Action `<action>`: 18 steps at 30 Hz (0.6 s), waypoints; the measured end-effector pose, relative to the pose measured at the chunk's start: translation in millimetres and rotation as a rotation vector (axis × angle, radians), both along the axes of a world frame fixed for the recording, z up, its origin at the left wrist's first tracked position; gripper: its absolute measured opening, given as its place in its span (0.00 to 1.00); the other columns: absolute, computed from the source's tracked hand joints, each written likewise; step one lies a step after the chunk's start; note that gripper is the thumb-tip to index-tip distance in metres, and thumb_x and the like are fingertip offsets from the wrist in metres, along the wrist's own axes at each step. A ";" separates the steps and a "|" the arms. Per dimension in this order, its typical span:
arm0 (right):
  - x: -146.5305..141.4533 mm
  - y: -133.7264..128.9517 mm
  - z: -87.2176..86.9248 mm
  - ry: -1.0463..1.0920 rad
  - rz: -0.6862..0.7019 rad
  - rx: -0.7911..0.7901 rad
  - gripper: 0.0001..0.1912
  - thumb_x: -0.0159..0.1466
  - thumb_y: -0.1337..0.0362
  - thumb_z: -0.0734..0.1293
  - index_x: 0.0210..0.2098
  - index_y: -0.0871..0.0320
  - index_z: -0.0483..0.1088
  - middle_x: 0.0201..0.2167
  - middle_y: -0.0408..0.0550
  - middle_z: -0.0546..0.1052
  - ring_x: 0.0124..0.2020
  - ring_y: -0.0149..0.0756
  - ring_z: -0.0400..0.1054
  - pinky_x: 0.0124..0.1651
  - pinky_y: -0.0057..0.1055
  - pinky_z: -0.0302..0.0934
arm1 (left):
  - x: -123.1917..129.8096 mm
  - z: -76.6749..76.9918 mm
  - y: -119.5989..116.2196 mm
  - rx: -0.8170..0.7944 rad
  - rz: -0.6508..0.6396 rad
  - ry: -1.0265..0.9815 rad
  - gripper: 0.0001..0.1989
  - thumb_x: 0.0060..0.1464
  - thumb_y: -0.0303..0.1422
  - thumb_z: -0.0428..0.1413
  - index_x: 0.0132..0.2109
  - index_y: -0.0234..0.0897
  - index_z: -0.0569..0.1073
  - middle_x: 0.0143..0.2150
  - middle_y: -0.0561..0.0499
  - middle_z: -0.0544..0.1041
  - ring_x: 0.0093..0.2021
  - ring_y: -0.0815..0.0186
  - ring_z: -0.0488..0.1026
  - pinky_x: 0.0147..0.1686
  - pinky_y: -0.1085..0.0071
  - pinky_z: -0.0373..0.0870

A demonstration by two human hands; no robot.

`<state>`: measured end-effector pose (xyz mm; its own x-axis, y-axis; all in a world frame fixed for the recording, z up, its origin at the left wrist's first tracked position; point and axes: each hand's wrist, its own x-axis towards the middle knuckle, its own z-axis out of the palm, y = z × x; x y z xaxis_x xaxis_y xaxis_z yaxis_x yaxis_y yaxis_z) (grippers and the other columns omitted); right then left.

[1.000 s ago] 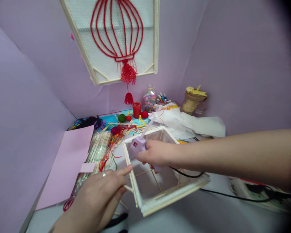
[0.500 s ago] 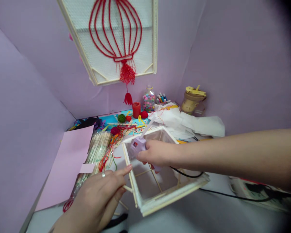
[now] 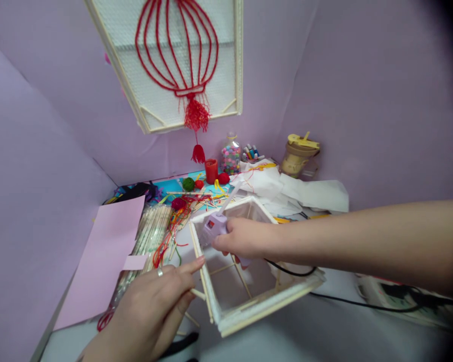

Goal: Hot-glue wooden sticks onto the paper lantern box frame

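Observation:
A box-like frame of pale sticks with white edging (image 3: 264,314) stands tilted at the middle of the table. My right hand (image 3: 245,239) is wrapped round a light purple glue gun (image 3: 214,226) over the frame's upper left part; a whitish glue stick pokes up from its back, and its nozzle is hard to make out. At the frame's left edge, my left hand (image 3: 154,301) touches the edge with its index fingertip and pinches a short pale stick (image 3: 199,293) between thumb and fingers. The stick's end meets the frame's side.
Pink card (image 3: 101,261) and bagged sticks (image 3: 151,226) lie left. Yarn balls, a red candle (image 3: 211,171) and a jar of beads (image 3: 231,155) stand behind. White cloth (image 3: 313,193) lies back right. A black cord (image 3: 347,300) runs right. A lantern panel (image 3: 128,65) hangs above.
The view has shifted very slightly. Both hands, the glue gun and the frame keep nearly the same places.

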<state>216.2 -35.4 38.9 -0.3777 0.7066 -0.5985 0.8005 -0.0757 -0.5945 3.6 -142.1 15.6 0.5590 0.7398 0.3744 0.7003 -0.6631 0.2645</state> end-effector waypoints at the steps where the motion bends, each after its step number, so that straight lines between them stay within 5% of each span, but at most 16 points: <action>1: 0.1 -0.3 0.5 -0.005 -0.002 0.000 0.13 0.57 0.56 0.63 0.29 0.59 0.71 0.21 0.48 0.75 0.20 0.37 0.70 0.23 0.30 0.63 | -0.1 -0.1 0.0 0.001 0.000 0.004 0.20 0.67 0.31 0.46 0.64 0.43 0.62 0.36 0.52 0.80 0.32 0.68 0.77 0.31 0.74 0.72; 18: -0.8 0.2 0.2 0.018 -0.007 -0.001 0.13 0.58 0.56 0.63 0.30 0.60 0.71 0.22 0.49 0.75 0.21 0.37 0.70 0.23 0.30 0.63 | -0.8 -0.2 -1.1 -0.013 -0.003 -0.003 0.20 0.67 0.31 0.47 0.64 0.42 0.63 0.36 0.52 0.80 0.33 0.68 0.77 0.32 0.75 0.72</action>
